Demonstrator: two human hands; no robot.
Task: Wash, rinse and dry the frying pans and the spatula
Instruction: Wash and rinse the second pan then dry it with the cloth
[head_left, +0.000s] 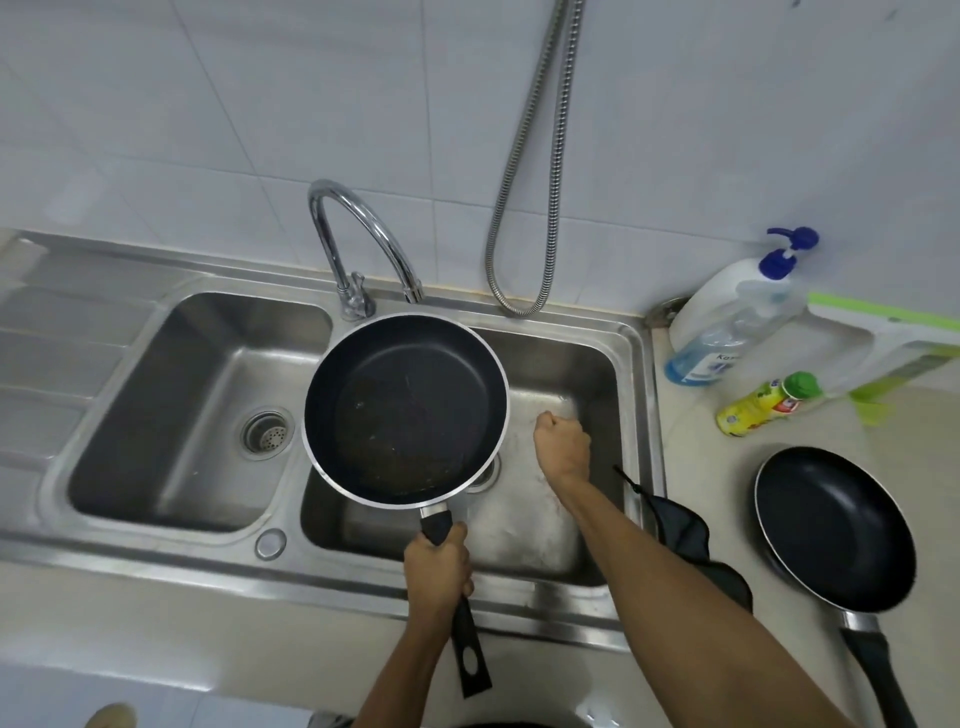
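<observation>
Now we hold the pan (405, 410) level over the right basin's (597, 364) left edge, with the spout (358, 244) at its 12 o'clock. Left hand (439, 561) is at 6, fingers clamped round the handle (470, 660). The pan is rigid, probably front-heavy and greasy, so we'd grip close to the bowl. Right hand (563, 441) at 3 is fisted, nothing visible inside. Cloth (680, 535) and second pan (831, 525) lie at 4, bottles (727, 332) at 2. Spatula unseen.

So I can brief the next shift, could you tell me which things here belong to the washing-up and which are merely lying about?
For the job: frying pan in the left hand; second frying pan on the counter; sink; tap; yellow bottle, probably detergent.
Lying about: pump bottle; metal hose; green tape.
</observation>
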